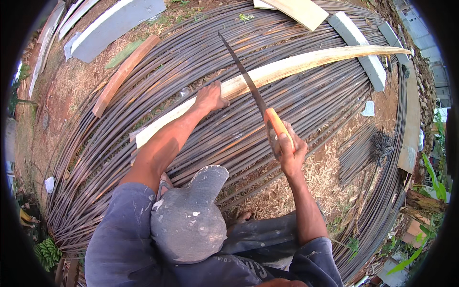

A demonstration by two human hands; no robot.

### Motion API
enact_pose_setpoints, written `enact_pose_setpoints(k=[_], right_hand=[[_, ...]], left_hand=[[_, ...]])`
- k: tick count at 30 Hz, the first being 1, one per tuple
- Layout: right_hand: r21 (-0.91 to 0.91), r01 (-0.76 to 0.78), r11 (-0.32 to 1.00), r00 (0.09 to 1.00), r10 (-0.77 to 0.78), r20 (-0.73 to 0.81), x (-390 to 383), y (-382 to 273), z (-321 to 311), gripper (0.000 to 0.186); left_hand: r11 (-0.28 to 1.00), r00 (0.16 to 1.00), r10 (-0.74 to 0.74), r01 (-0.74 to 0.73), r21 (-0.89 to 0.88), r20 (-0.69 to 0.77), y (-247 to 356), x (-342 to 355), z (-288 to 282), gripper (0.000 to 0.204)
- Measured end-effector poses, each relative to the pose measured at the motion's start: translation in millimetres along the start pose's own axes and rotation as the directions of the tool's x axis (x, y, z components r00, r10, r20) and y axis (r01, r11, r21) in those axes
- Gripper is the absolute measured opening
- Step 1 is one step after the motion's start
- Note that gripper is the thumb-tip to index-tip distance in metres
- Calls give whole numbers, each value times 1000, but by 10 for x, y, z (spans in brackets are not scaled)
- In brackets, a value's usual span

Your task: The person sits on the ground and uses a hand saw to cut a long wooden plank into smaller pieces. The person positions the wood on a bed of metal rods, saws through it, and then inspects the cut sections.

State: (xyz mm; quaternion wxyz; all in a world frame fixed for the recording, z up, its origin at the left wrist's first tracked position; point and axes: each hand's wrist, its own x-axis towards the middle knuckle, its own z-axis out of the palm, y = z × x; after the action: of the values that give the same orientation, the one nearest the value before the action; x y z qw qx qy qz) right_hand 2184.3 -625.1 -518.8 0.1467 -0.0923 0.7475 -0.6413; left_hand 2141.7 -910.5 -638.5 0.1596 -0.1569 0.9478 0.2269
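Observation:
A long pale timber plank (306,62) lies slanting across a wide bed of dark steel bars (210,143). My left hand (209,99) is closed over the plank, its thumb at the near edge, pressing from above. In my right hand (292,151) is the orange handle of a handsaw (253,91), fingers wrapped round it. The saw's dark blade crosses the plank just right of my left hand, and its tip points away from me. Whether the teeth have cut into the wood I cannot tell.
Grey blocks (366,60) lie under the plank's far right part. A reddish wooden piece (125,76) rests at the upper left, near a large grey slab (117,28). Another pale board (301,12) lies at the top. Bundled thin rods (358,155) are on the right.

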Motion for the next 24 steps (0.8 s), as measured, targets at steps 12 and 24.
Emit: enact_pose_setpoints(k=[12,24], right_hand=[[107,130,986,986,-141,94,-135,616,-496,46],[144,114,983,988,-128,87,-206,705,-612,48]], left_hand=[[975,980,24,21,222,-200,273,-343,-15,71],[979,917,-199,171,-111,-346,493,-75,94,77]])
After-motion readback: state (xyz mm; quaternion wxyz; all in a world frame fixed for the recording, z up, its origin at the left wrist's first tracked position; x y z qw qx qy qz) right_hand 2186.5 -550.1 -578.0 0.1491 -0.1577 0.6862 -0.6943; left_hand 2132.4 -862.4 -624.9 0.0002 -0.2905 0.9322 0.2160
